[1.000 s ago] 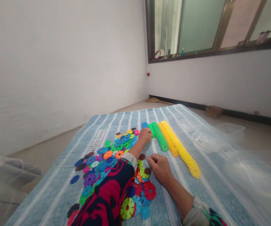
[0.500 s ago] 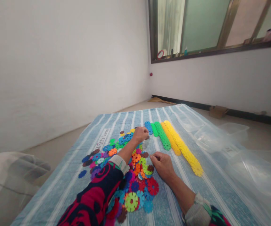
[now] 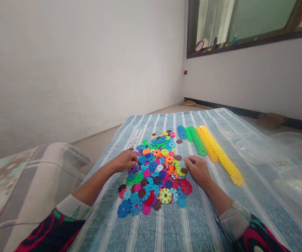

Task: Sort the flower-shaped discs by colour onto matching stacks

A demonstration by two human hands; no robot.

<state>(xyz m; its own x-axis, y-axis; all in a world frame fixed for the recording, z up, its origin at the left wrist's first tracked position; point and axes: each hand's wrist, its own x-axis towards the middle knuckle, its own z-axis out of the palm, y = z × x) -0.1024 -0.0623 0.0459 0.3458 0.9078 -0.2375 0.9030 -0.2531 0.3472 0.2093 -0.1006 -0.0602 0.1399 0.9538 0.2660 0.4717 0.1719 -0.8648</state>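
A heap of notched plastic discs (image 3: 146, 173) in many colours is spread over the striped cloth. My left hand (image 3: 126, 161) is at the heap's left edge, its fingers curled in. Whether anything is in them is hidden. Close to its knuckles lies a brown disc (image 3: 131, 149). On the heap's right side, my right hand (image 3: 198, 170) has thumb and forefinger pinched together near an orange and lime cluster; I cannot make out anything between them. Overlapping discs form rows to the right: blue (image 3: 182, 132), green (image 3: 197, 141) and yellow (image 3: 221, 156).
A single brown disc (image 3: 179, 141) lies between the heap and the blue row. Clear plastic containers (image 3: 293, 143) stand along the right side. The striped cloth (image 3: 214, 217) covers the work surface. Draped fabric (image 3: 51, 189) is at the left.
My left hand has moved from the heap's far end, by the blue row, to its left edge, uncovering the single brown disc. My right hand stays about where it was. The view has turned left.
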